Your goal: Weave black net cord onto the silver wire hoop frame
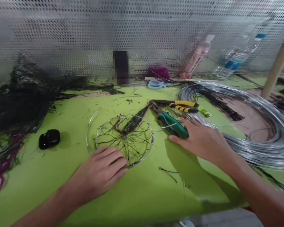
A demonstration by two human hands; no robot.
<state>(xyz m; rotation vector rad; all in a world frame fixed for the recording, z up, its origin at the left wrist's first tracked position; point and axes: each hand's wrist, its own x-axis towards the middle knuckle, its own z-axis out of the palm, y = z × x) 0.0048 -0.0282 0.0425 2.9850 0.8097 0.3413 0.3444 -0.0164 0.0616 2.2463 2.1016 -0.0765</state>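
Note:
My left hand (101,170) lies flat, fingers stretched out, on the near rim of a round wire ring (124,138) that has a web of thin black wires and a bundle of dark strands in it. My right hand (201,140) reaches left with fingers extended and rests over the handles of green-handled pliers (171,123). Just behind them lie yellow-and-black-handled pliers (182,106). A large coil of silver wire (257,126) lies under and behind my right wrist.
The green table (61,170) carries a heap of black wire strands (21,97) at left, purple threads (0,167), a small black object (49,138), light blue scissors (156,84) and bottles (236,58) against a perforated metal wall. A wooden post (276,66) stands at right.

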